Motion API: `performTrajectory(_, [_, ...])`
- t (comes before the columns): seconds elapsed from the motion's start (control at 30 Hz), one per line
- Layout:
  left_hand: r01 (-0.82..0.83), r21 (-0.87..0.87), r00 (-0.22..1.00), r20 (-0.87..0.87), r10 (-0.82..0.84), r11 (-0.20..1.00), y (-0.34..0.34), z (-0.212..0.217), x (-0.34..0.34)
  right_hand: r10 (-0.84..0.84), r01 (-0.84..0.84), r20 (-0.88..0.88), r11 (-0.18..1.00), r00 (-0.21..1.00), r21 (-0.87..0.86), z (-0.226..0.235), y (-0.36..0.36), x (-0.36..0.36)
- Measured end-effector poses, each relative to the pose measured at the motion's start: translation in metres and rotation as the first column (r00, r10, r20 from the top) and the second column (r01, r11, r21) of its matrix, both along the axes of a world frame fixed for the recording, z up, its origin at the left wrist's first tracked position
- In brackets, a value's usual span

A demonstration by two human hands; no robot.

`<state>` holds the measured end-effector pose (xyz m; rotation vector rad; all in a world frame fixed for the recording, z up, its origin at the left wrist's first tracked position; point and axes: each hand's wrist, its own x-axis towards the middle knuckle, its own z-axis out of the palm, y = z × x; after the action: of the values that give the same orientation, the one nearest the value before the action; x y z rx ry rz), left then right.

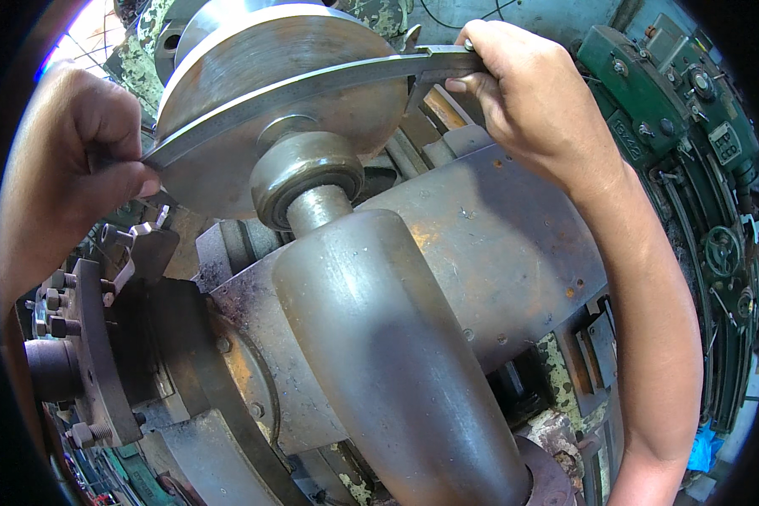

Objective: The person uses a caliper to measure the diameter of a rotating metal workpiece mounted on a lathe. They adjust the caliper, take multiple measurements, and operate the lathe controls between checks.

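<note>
A large round metal disc (207, 181) is mounted on a lathe at the upper middle, its flat face toward me. Across that face lies a long steel caliper (287, 87), its beam running from lower left to upper right. My left hand (80, 148) pinches the beam's left end between thumb and curled fingers. At the other end, my right hand (535, 97) grips the caliper near a jaw that points down by the disc's right edge. Whether the jaws touch the disc, I cannot tell. A rounded live center (306, 177) bears on the disc's middle.
The thick tailstock quill (379, 329) runs toward me from the center. A tool post (101, 354) with several bolts stands at lower left. Beneath the quill lies a rust-spotted metal plate (514, 236). A green machine (641, 93) with knobs and a handwheel stands at right.
</note>
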<state>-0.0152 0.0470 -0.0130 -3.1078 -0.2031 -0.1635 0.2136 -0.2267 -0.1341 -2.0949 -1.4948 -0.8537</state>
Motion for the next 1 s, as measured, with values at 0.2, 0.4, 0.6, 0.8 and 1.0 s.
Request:
performTrajectory(0.2, [-0.017,-0.005,0.999,-0.040,0.017,1.000,-0.011,0.004,0.005,-0.015,0.013,-0.036,0.999,0.999,-0.046,0.006,-0.002,-0.004])
performTrajectory(0.4, [-0.019,0.005,0.998,-0.054,0.019,1.000,-0.009,0.002,0.008,-0.018,0.016,-0.032,0.999,0.999,-0.045,0.004,-0.003,-0.005])
performTrajectory(0.6, [-0.022,0.019,0.997,-0.071,0.023,1.000,-0.009,0.005,0.008,-0.022,0.021,-0.047,1.000,0.999,-0.023,0.004,-0.002,-0.007])
performTrajectory(0.8, [-0.026,0.037,0.996,-0.081,0.029,0.999,-0.005,0.007,0.008,-0.020,0.019,-0.012,0.999,1.000,-0.035,0.005,-0.003,-0.006])
performTrajectory(1.0, [-0.025,0.085,0.995,-0.093,0.033,0.996,0.011,0.007,0.003,0.027,-0.026,-0.065,1.000,0.998,0.009,0.004,-0.001,-0.005])
